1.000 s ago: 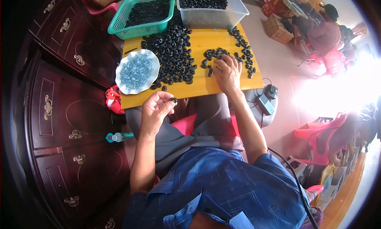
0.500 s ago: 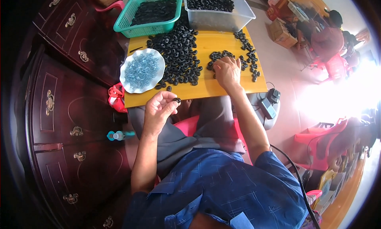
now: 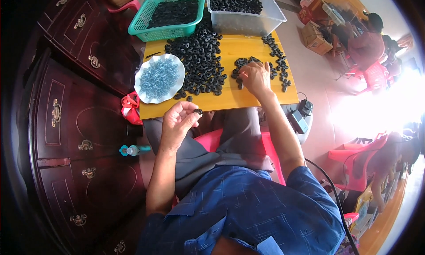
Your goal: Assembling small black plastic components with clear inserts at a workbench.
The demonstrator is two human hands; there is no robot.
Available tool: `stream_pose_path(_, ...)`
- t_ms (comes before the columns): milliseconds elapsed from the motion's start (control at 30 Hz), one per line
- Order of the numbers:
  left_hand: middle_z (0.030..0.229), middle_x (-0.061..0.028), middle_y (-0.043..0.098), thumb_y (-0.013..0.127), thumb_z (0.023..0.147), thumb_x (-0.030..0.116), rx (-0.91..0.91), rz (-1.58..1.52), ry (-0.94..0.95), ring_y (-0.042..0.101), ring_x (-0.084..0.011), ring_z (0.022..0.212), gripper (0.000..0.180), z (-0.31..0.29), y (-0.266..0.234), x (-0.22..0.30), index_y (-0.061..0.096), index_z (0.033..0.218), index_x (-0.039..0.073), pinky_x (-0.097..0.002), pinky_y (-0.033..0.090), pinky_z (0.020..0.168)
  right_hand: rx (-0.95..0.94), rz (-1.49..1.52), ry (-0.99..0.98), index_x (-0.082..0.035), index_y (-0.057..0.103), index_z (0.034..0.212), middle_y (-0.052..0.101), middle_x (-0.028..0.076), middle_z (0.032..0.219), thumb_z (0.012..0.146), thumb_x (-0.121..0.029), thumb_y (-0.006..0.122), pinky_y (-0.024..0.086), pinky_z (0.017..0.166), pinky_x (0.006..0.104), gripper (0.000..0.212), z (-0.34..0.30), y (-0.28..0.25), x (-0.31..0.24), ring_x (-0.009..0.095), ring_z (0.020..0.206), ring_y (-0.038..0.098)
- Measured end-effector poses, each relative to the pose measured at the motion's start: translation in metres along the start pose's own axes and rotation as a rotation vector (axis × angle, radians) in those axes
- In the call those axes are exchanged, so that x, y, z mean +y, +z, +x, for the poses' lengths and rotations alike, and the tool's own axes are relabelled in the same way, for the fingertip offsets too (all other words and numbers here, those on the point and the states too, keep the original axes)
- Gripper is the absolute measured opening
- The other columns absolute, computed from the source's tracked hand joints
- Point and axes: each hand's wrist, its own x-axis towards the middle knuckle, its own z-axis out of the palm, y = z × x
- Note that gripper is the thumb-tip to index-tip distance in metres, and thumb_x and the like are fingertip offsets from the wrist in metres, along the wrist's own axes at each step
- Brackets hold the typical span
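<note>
Left hand (image 3: 177,122) pinching one small black ring (image 3: 198,111) just off the yellow table (image 3: 230,98) edge above the lap, right hand (image 3: 254,76) spread flat on loose rings (image 3: 199,60): light pinch likely dropping ring to floor.

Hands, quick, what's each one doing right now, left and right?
Left hand: closed, fingers pinching one small black ring just off the yellow board.
Right hand: palm down on black rings on the board; grip cannot be told.
</note>
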Motion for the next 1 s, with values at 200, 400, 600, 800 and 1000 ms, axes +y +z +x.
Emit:
stream_pose_path(200,0.09,-0.0014,0.068,0.069,0.09,0.004,0.0,0.004,-0.002,0.062,-0.0055,0.075,0.014,0.0,0.0,-0.001,0.063,0.103,0.003,-0.02,0.054,0.066,-0.053,-0.022,-0.016,-0.014,0.072,0.079,0.068,0.005,0.089,0.077,-0.02,0.066,0.032,0.108,0.0548,0.008,0.009,-0.004,-0.001,0.028,0.102,0.062)
stream_pose_path(400,0.09,-0.0013,0.068,0.069,0.09,0.005,0.008,-0.005,-0.004,0.062,-0.0053,0.074,0.014,0.001,0.0,-0.001,0.063,0.103,0.003,-0.0199,0.053,0.066,0.137,0.138,-0.039,-0.01,0.066,0.075,0.065,0.008,0.075,0.074,-0.019,0.064,0.044,0.098,0.0494,0.009,0.012,-0.014,-0.002,0.031,0.083,0.065)
stream_pose_path(600,0.09,-0.0014,0.068,0.069,0.09,0.005,-0.003,-0.004,-0.019,0.062,-0.0053,0.075,0.014,-0.001,0.001,-0.002,0.063,0.103,0.002,-0.0201,0.054,0.066,-0.013,1.172,0.29,-0.003,0.061,0.09,0.062,-0.001,0.076,0.083,-0.005,0.067,0.049,0.068,0.0252,0.01,-0.004,-0.035,-0.025,0.009,0.075,0.061)
stream_pose_path(800,0.09,-0.0017,0.068,0.069,0.091,0.006,-0.002,0.03,-0.037,0.062,-0.005,0.073,0.014,-0.001,0.005,-0.001,0.063,0.103,0.003,-0.0195,0.053,0.066,-0.309,1.588,0.186,0.0,0.063,0.116,0.069,0.005,0.096,0.093,-0.006,0.066,0.052,0.082,0.0262,0.024,-0.05,-0.006,-0.063,0.014,0.089,0.064)
stream_pose_path(1000,0.088,-0.0022,0.068,0.069,0.09,0.006,-0.019,0.041,-0.065,0.061,-0.0056,0.07,0.015,0.002,0.013,-0.009,0.063,0.103,0.002,-0.0192,0.051,0.065,-0.441,1.813,0.252,-0.001,0.064,0.107,0.069,0.005,0.099,0.094,-0.008,0.066,0.054,0.08,0.0255,0.014,-0.073,-0.004,-0.076,0.011,0.085,0.064)
